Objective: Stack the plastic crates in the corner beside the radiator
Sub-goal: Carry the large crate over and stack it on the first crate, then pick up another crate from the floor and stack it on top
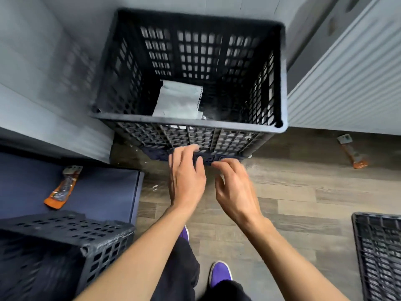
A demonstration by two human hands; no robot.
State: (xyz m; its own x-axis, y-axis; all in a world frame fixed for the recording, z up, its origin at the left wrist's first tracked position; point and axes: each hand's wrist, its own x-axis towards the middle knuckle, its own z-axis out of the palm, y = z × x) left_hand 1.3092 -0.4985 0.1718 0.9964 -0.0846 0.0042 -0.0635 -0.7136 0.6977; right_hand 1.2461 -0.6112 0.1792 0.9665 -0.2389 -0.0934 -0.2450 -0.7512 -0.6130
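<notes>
I find the black crate (188, 83) seated in the corner, just left of the radiator (347, 83). Left hand (186, 174) and right hand (236, 190) hover at its near wall, fingers loosely spread, gripping nothing. Placement judged complete; next comes fetching the second crate (65, 242).

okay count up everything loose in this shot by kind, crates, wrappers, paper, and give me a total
Black perforated plastic crates: 3, one in the corner, one at lower left, one at the right edge
Orange and silver foil wrappers: 2, one on the blue surface, one on the floor
White paper sheets inside the corner crate: 1
Total: 6
</notes>
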